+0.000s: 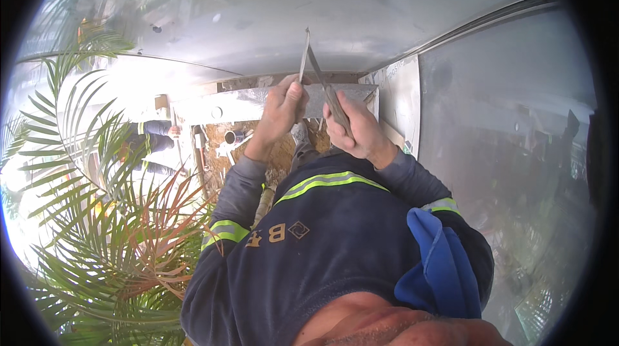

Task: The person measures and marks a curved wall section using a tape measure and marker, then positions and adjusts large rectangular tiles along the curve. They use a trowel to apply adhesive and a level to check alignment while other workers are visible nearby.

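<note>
in front of the torso, the right hand is curled around a slim grey-handled tool, while the left hand pinches a thin strip; tool and strip seem to meet near their upper ends. beyond are a pale ledge and a grey panel; palm fronds spread at left.

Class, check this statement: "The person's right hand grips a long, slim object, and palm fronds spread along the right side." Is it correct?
Not quite: the head view shows the palm fronds on the left. The right hand does grip a long, slim object.
</note>
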